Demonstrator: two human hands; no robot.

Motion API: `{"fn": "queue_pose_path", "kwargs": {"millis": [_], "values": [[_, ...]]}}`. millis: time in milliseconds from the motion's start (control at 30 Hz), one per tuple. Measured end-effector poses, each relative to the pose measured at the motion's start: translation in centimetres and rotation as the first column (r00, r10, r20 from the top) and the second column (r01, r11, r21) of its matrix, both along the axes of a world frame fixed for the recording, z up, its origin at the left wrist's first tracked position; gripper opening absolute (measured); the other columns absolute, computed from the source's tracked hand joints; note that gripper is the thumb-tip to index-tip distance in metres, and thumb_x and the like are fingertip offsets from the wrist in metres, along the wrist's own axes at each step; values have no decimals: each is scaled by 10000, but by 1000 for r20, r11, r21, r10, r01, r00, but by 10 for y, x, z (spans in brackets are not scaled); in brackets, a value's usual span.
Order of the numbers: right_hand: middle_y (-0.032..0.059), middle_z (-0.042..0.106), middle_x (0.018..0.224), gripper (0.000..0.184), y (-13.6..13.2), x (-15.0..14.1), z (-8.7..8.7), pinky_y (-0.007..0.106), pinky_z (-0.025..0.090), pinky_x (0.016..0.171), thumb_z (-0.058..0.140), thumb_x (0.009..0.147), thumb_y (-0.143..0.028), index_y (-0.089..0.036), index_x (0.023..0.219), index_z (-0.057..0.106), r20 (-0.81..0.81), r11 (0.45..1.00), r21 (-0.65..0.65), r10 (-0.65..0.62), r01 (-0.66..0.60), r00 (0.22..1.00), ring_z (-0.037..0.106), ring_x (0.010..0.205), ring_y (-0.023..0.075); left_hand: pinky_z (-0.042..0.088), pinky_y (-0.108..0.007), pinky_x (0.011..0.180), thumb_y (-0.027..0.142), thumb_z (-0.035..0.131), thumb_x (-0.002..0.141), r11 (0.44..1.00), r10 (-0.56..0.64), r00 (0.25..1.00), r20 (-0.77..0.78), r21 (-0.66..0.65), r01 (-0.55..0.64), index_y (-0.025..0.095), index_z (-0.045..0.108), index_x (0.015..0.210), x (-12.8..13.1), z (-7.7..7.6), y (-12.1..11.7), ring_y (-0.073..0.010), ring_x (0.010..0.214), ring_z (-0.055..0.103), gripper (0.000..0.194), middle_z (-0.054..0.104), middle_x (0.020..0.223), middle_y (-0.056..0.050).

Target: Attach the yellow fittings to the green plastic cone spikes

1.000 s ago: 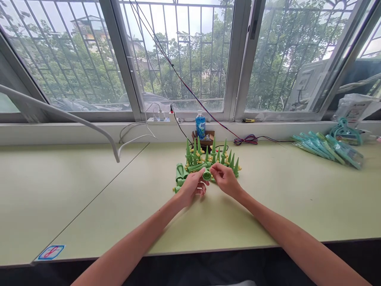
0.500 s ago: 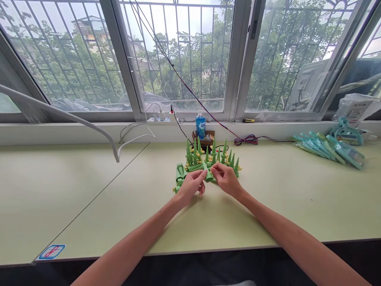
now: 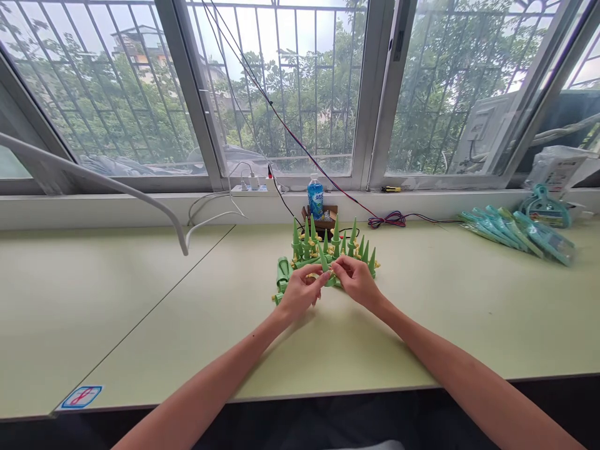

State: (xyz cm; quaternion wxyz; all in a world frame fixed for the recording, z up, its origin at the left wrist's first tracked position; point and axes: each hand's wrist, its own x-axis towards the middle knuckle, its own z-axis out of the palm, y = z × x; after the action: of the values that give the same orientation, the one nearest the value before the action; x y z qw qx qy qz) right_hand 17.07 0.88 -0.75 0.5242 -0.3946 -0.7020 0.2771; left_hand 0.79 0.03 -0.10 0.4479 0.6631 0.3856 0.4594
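Observation:
A green cone-shaped plant watering spike (image 3: 323, 257) points upward between my hands. My left hand (image 3: 302, 290) is closed on its lower part, thumb and fingers covering some of the base. At the spike's right side my right hand (image 3: 354, 279) pinches a small yellow valve, mostly hidden by the fingertips. Just beyond stand several matching spikes (image 3: 336, 237) with yellow valves, points up. More green pieces (image 3: 283, 270) lie on the table beside my left hand.
A bottle of blue liquid (image 3: 315, 199) and a small brown box (image 3: 330, 215) stand behind the spikes. Coiled cable (image 3: 389, 219) lies along the wall. Packaged teal items (image 3: 520, 234) are at the right. A white bent tube (image 3: 140, 200) reaches in from the left.
The spike between my hands has tipped more upright, and my left thumb has shifted slightly right across its base. My right hand stays at its side.

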Motion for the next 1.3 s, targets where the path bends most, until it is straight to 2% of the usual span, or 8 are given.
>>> {"fn": "queue_pose_path", "kwargs": {"millis": [133,367,567,667,800,900,1033,1300], "values": [[-32,430,583,334,1,0,-1,238,280,468,506,882,-460,-177,706,524,-5,1000,1,-1,1,1000,360,509,99,381,-221,411,489,639,779,984,90,995,-37,156,-83,171,674,827,0,-5,3,-54,478,456,323,543,873,-36],[-41,396,532,342,1,0,-1,237,264,439,499,879,-453,-186,666,499,3,999,-46,-6,6,1000,340,479,99,377,-223,487,408,626,814,930,201,967,-154,341,-139,241,719,889,0,-6,1,-87,560,421,205,523,889,-34],[-30,429,565,345,2,-2,-2,246,288,464,496,885,-467,-185,689,518,-7,998,-7,-56,55,998,361,499,106,390,-220,534,386,591,845,918,228,959,-166,365,-154,220,674,874,4,-7,-1,-102,604,453,188,544,906,-40],[-28,443,596,335,4,-2,-4,245,299,471,499,888,-478,-186,725,525,-42,997,7,-76,76,996,372,509,106,413,-221,555,399,570,859,914,249,956,-154,365,-179,216,635,955,6,-7,0,-98,618,495,217,554,958,-47],[-44,385,567,328,6,0,-7,240,275,445,484,900,-491,-200,750,502,-99,994,-7,-109,109,989,349,478,103,393,-208,473,493,533,862,949,242,965,-98,233,-214,193,571,898,7,-5,1,-110,609,529,305,573,881,-43],[-43,382,570,333,5,0,-6,240,263,437,477,903,-501,-202,759,508,-96,993,11,-120,121,988,329,472,100,373,-212,395,616,461,850,992,125,991,-48,29,-124,168,541,719,6,-3,1,-109,522,498,474,545,717,-30],[-29,441,612,335,2,-2,-4,238,269,443,477,901,-505,-199,774,521,-68,998,28,-53,55,996,336,485,97,396,-211,392,708,478,781,985,22,999,31,-172,-16,138,589,667,6,-1,1,-107,521,499,592,556,689,-46],[-29,429,616,329,1,-1,-5,238,284,457,479,900,-494,-197,766,524,-57,999,29,-16,18,998,320,498,99,384,-202,387,740,502,741,971,-15,999,34,-239,23,126,642,707,5,-1,2,-112,555,516,630,585,716,-60]]}}
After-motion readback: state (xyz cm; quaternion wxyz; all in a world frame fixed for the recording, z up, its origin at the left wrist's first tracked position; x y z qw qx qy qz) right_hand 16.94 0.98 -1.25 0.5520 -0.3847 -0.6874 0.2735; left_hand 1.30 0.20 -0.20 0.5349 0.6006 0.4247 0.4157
